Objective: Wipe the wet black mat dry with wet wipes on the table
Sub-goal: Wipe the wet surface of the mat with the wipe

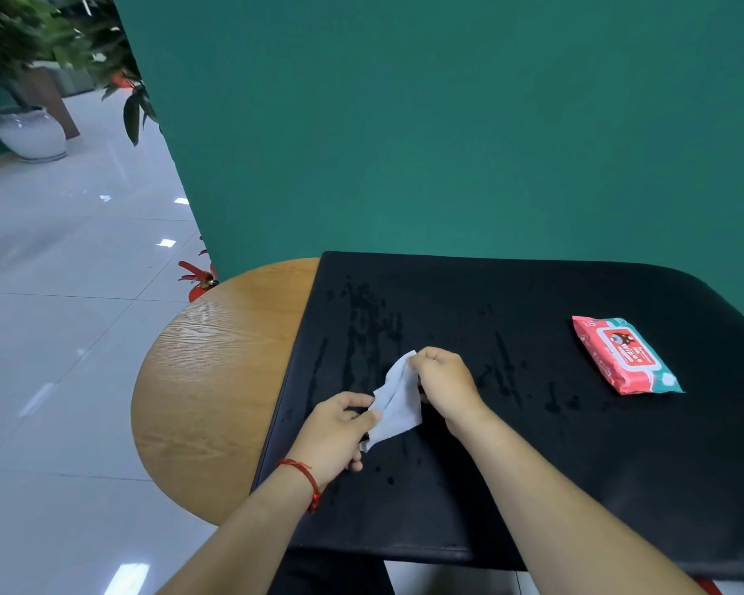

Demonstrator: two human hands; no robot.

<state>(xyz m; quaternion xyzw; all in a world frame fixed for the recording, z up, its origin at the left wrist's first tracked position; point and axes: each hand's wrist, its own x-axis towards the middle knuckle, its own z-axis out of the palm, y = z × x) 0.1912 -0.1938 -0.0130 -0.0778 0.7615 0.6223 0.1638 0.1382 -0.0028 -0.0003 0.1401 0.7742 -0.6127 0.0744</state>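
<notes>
A black mat (576,444) covers most of the round wooden table (215,380). Wet streaks and droplets (366,332) glisten on its left and middle part. A white wet wipe (398,401) hangs stretched between both hands just above the mat. My left hand (338,433) pinches its lower left edge. My right hand (445,382) pinches its upper corner. A red and teal wet wipe pack (623,356) lies flat on the mat's right side, well clear of both hands.
A green wall (447,122) stands directly behind the table. Grey tiled floor (61,315) opens to the left, with a potted plant in a white vase (29,131) far back. A red object (198,281) peeks out behind the table's left rim.
</notes>
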